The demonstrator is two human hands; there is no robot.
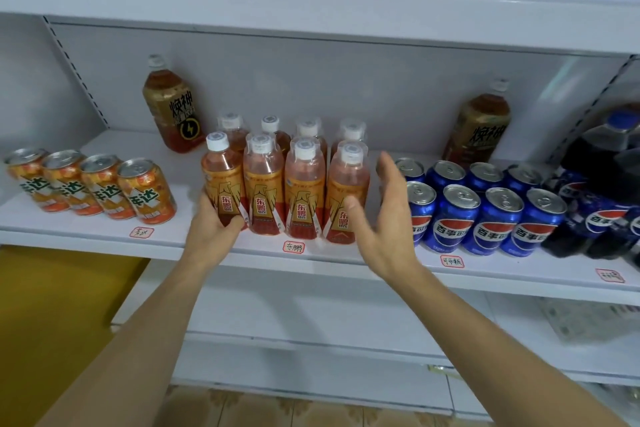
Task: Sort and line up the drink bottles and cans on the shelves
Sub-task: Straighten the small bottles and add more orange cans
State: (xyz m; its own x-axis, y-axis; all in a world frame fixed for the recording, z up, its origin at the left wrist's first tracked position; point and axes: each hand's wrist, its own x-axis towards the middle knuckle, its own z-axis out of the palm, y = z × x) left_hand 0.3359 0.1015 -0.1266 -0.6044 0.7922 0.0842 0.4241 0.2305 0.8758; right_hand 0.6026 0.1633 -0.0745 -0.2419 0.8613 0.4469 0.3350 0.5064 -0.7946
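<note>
Shelf (104, 229), middle tier, read left to right.

Orange cans (93, 184): four in one front row, upright, sides touching. Judged rigid in the wall but easily dented, smooth and a bit slippery; take round the mid-body, not by the rim.

Gold-label bottle (171, 107): tall, stands alone at the back, behind the gap between the cans and the small bottles.

Orange bottles (304, 191): small PET, white caps, two rows of four, filled with amber liquid. Judged moderately heavy for their size, walls slightly yielding, film label slick. Best hold is low on the labelled body, where the weight sits; the cap end would tip.

Left hand (211, 232): grip closed round the lower body of the leftmost front bottle (223, 184), thumb across the label. That bottle stands at the left end of the front row, just beside its neighbour, near the shelf's front edge.

Right hand (381, 215): grip released, fingers straight, palm facing left, close beside the rightmost front bottle (346, 198); contact cannot be told. Judged ready to press the row together from that side.

Blue cans (485, 215): two rows, upright, close-packed. Same handling as the orange ones.

Second gold-label bottle (479, 128): at the back, behind the blue cans.

Dark cola bottles (602, 191): large, far right, blurred; judged heaviest here.
</note>
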